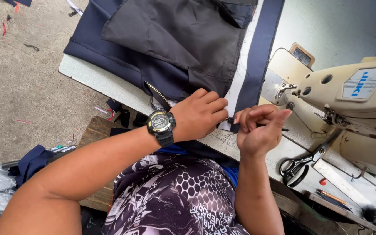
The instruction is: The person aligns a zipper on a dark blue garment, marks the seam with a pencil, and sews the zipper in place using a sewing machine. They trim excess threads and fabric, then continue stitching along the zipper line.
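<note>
Both hands pinch the navy garment (170, 82): left hand (201, 114) at its edge, right hand (260, 128) seemingly gripping a small dark piece.

Navy garment (162, 78) lying flat across the counter, grey-black lining panel (175, 30) turned up on top, metal zipper (157, 93) showing at its near edge; navy strip with white band (251, 65) running toward the near edge, pinched there
</note>
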